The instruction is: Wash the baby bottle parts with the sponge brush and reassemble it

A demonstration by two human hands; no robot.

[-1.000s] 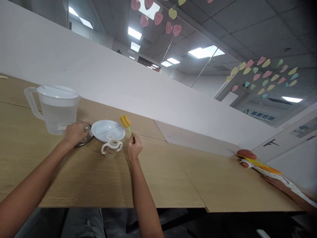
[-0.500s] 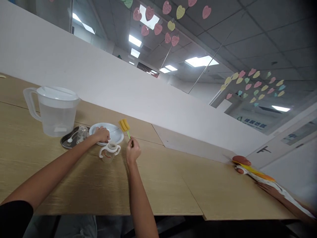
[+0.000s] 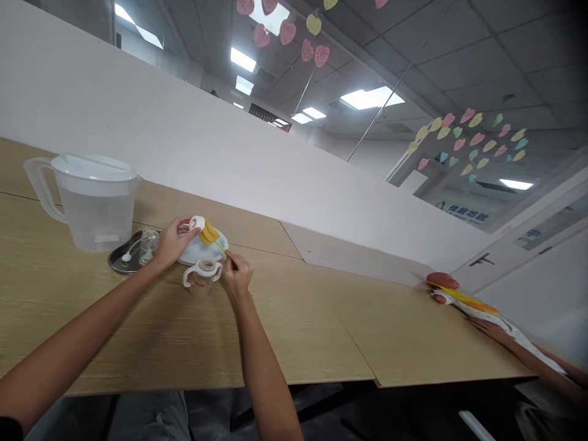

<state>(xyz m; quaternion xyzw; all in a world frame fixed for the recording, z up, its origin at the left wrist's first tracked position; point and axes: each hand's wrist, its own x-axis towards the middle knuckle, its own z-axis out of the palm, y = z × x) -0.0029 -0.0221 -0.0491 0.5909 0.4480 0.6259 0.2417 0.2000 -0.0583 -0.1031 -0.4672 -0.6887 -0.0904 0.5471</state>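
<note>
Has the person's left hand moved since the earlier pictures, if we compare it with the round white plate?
Yes. The left hand moved right, away from the dark metal tray, and is now at the left end of the round white plate.

Blue Chinese characters on sign beyond glass wall, too small to read for certain; red script on sippy cup illegible; pale wall plate at far right blurred, unreadable.
</note>
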